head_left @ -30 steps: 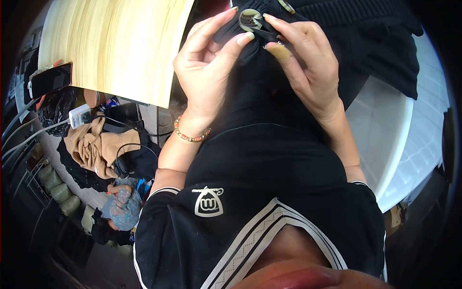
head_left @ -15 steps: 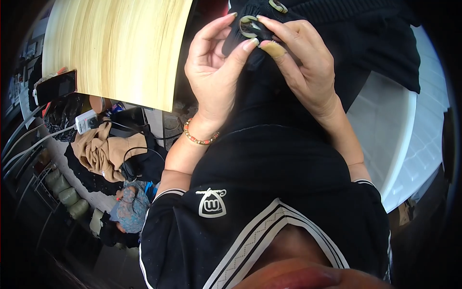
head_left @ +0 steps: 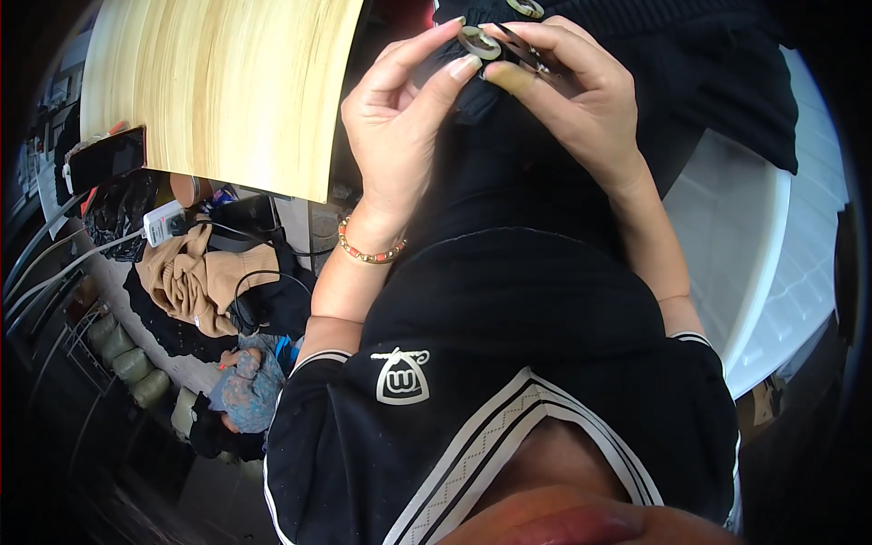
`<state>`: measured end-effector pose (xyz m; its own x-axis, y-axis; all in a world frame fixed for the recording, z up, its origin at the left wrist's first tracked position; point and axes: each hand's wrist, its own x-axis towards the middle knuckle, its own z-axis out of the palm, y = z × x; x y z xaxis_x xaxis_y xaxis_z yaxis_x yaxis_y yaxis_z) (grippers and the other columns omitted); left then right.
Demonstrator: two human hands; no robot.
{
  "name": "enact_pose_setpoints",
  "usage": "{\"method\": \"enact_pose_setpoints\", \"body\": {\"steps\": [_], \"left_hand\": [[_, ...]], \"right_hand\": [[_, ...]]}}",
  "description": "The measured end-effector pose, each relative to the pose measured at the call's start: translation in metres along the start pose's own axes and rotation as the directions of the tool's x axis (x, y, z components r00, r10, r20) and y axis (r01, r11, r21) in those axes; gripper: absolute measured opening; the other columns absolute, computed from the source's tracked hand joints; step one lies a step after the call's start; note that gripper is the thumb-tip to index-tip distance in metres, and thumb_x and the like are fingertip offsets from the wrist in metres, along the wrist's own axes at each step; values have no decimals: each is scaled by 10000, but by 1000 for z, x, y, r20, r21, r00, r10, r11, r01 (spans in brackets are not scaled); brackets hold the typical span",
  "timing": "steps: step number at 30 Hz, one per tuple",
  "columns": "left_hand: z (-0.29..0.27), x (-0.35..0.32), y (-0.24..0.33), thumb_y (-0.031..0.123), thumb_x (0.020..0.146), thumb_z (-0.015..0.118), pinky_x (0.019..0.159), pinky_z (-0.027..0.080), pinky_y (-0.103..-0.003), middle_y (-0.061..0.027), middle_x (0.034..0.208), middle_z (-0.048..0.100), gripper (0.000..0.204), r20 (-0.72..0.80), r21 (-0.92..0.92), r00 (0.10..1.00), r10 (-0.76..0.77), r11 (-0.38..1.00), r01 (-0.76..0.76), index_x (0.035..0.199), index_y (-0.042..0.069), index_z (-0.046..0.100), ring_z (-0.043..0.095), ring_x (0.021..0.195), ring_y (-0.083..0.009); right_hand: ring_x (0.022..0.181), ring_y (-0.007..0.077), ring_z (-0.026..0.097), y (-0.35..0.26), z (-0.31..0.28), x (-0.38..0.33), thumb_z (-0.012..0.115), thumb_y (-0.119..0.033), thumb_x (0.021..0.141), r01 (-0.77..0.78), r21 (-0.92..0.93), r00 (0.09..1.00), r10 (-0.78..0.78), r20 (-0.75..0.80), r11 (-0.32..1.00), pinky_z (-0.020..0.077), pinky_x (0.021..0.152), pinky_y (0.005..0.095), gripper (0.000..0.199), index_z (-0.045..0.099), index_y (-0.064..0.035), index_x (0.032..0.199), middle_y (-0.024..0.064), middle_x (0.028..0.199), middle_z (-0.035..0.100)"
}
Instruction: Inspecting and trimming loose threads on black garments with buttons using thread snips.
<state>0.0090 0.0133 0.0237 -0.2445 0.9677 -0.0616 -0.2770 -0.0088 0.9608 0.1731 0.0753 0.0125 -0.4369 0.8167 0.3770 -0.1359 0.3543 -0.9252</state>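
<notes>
Black garment (head_left: 545, 300) with white-striped collar, pale wood-grain tabletop (head_left: 218, 82), tan cloth (head_left: 191, 277)

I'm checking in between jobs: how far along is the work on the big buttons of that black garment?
In hand: the left hand and right hand both pinch a large ring-shaped button against the black garment. A second button sits at the top edge. Whether either is fastened can't be judged, so nothing shows as finished.

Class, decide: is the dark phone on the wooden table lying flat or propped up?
Lying flat. The phone rests flush on the wooden table near its edge.
</notes>
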Motion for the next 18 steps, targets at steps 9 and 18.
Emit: {"method": "enact_pose_setpoints", "body": {"steps": [9,18], "left_hand": [[3,1,-5,-31,863,706,580,344,-112,51,892,602,259,-40,58,997,68,996,-66,1121,-20,682,449,667,51],[-5,13,1,10,786,767,622,498,-301,-91,860,622,210,221,720,808,547,467,-513,981,28,694,615,732,-210]], "right_hand": [[839,105,634,11,4,1,721,-6,854,46,-187,994,-64,-92,981,502,708,189,224,680,53,1066,72,930,664],[664,76,548,13,7,6,731,24,827,156,-372,972,-209,-105,915,418,559,195,174,681,40,993,60,837,643]]}}
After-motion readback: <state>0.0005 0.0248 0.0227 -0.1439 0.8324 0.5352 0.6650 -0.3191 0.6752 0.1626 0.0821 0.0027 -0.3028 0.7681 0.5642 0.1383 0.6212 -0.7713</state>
